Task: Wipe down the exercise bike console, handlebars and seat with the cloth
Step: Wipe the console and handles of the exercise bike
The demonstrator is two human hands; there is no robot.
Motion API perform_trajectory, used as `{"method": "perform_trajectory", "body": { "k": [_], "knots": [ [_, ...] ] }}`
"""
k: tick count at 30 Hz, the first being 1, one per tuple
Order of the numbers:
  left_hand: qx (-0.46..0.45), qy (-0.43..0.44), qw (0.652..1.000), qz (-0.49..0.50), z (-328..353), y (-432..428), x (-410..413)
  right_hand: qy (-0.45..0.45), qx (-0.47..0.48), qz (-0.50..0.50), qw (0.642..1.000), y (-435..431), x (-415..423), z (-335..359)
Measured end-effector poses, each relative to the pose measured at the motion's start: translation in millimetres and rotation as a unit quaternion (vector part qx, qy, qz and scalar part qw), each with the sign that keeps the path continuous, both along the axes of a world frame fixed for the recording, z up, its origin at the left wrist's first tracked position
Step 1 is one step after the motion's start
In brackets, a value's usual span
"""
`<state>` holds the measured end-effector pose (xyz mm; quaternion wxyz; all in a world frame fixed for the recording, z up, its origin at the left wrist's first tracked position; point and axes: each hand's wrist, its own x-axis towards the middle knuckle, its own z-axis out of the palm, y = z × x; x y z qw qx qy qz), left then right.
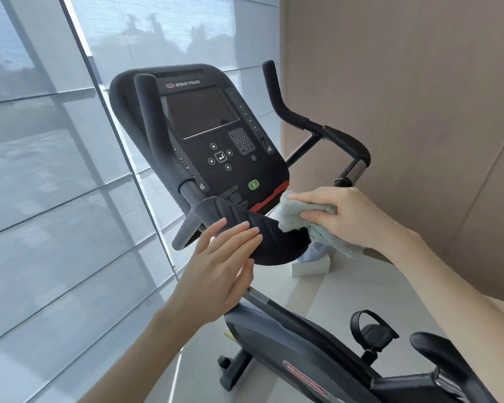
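Grey-green cloth (296,219) in right hand (352,213), fingers (306,196) curled, at console (216,135) edge; left hand (221,274), fingers (239,237) straight, on handlebar (265,239).

Console (216,158) stood ahead of me, seat (442,356) at lower right.
My left hand (221,269) lay on the handlebar (274,239), cloth (294,216) just right of it.

A person's right grip (344,216) bunches a pale green cloth (294,216) at the lower corner of the exercise bike console (216,158), while the left grip (221,269) rests flat-fingered on the padded handlebars (271,239), beside a shaded window (41,170).
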<state>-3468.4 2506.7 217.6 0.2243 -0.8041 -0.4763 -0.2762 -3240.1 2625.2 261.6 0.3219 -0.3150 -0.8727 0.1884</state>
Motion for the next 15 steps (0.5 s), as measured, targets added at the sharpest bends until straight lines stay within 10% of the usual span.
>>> {"method": "perform_trajectory", "body": {
  "k": [15],
  "knots": [
    [0.005,0.008,0.998,0.063,-3,24,37,-0.034,0.135,-0.066,0.988,59,39,-70]
  ]
}}
